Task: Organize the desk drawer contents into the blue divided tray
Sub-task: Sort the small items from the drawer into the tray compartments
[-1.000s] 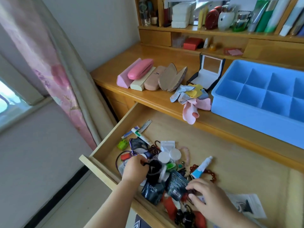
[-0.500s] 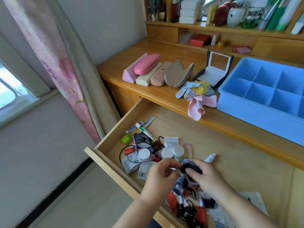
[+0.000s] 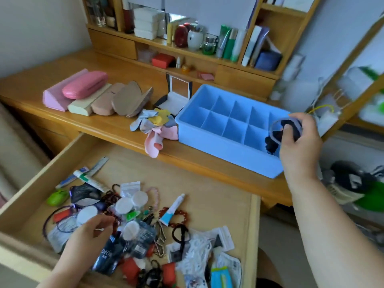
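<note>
right hand over tray end, left hand in drawer clutter

right hand (image 3: 299, 142) has its grip closed on a bunch of dark hair ties (image 3: 287, 128), one pale loop sticking out. it's held above the blue divided tray (image 3: 220, 142), at the tray's end farthest from the cloths; a dark bit hangs by the near end compartment, can't tell if it touches the tray floor. the hand blocks that corner and the last compartments.

left hand (image 3: 89, 233) hovers low over the drawer (image 3: 207, 177) pile, fingers loosely curled, holding nothing as far as i can see; motion-blurred, so contact with the items under it is unclear.

tray sits on the worktop (image 3: 104, 125) just behind the drawer; visible compartments look bare. the cloths (image 3: 154, 125) touch the tray's other end. the pile is mostly overlapping: white round lids, tubes, beads, dark packets. the lower edge is cut off by the frame. everything past the tray's hand end is smeared.
</note>
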The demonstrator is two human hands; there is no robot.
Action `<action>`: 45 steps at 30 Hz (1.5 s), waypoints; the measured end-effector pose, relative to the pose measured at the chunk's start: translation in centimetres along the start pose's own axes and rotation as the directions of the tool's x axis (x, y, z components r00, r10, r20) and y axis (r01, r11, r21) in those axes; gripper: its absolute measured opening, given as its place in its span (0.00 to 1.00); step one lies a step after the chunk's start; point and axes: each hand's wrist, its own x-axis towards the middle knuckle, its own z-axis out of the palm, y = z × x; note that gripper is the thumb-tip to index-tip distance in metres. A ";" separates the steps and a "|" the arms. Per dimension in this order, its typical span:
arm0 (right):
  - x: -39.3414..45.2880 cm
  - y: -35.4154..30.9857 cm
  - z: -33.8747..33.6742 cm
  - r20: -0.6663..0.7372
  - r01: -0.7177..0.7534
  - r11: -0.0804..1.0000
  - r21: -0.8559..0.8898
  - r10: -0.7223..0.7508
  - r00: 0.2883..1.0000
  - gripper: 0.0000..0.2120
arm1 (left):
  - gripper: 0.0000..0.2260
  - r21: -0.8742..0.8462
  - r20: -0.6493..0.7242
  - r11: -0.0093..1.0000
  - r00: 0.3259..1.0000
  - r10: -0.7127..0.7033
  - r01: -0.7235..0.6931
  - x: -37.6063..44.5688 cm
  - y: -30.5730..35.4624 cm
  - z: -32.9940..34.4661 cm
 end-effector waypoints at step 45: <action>-16.4 0.5 1.1 0.832 0.441 0.897 0.021 -0.260 0.489 0.11 | 0.20 0.452 0.682 0.671 0.713 0.166 -0.588 -5.1 5.1 6.3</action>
